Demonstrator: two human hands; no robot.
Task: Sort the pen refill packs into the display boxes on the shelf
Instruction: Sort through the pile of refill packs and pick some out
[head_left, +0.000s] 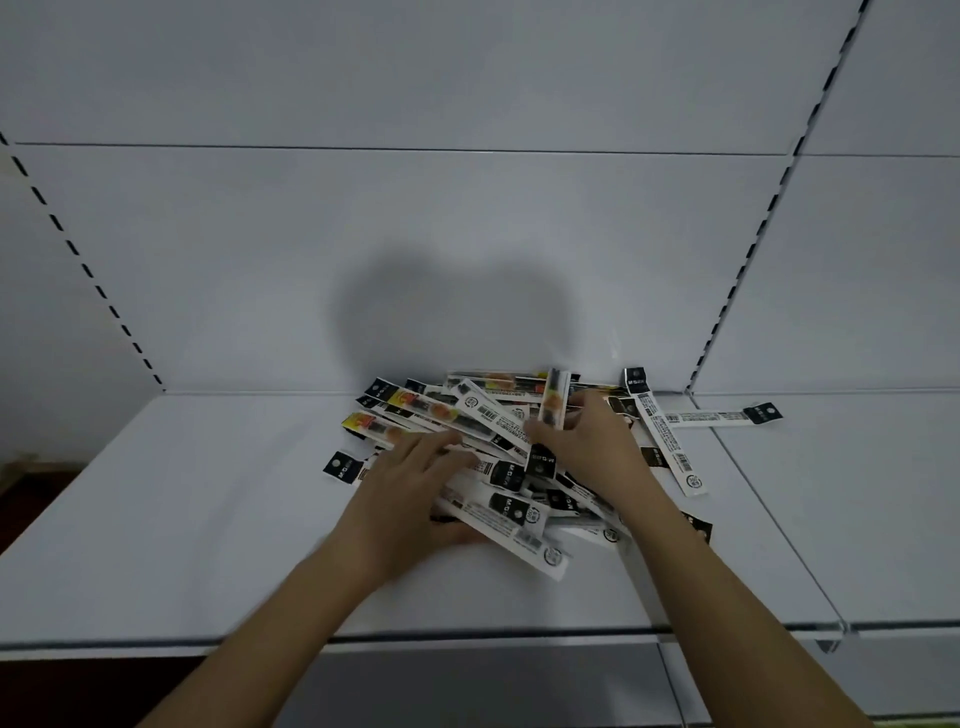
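The right hand (582, 441) pinches one refill pack (554, 402), long axis toward 12 o'clock. The left hand (415, 483) lies flat at 9 o'clock, pressing the pile (498, 499).

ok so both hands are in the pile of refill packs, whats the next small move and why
Probably lift the upright pack that the right hand pinches clear of the pile, while the left hand lies on the heap, fingers spread. No display box shows on the shelf, so where it goes cannot be told.
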